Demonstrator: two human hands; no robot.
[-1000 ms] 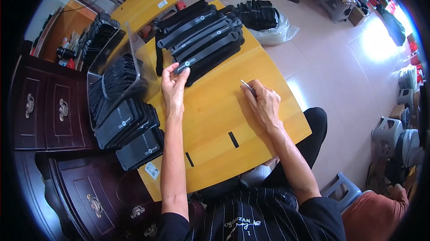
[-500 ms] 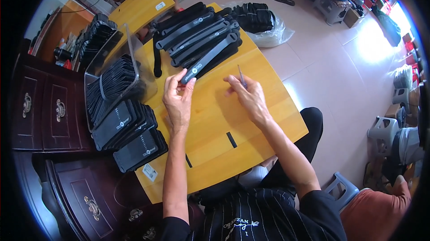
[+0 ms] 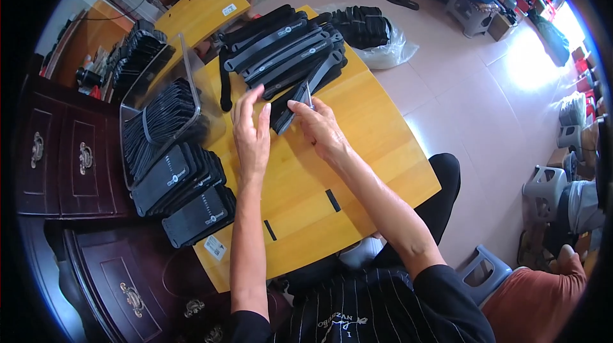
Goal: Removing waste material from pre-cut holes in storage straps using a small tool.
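Observation:
My right hand (image 3: 324,131) is closed around a thin, light metal tool (image 3: 309,95) with a narrow tip; its exact kind is hard to make out. The thumb of that hand also presses on a black and grey strap (image 3: 295,99), which lies slanting at the near edge of a pile of similar straps (image 3: 281,56). Just left of the strap's near end, my left hand (image 3: 251,142) is open, thumb and fingers apart, with nothing in it.
Stacked black flat pieces (image 3: 201,212) sit on the wooden table's (image 3: 364,151) left edge, beside a clear plastic bin (image 3: 211,123) of bundled black pieces. Two short black strips (image 3: 332,201) lie near me. A dark drawer cabinet (image 3: 64,158) stands left. Other people sit around.
My left hand has let go of the strap. My right hand has moved left and up onto it with the tool, and the strap's near end now sits lower and turned.

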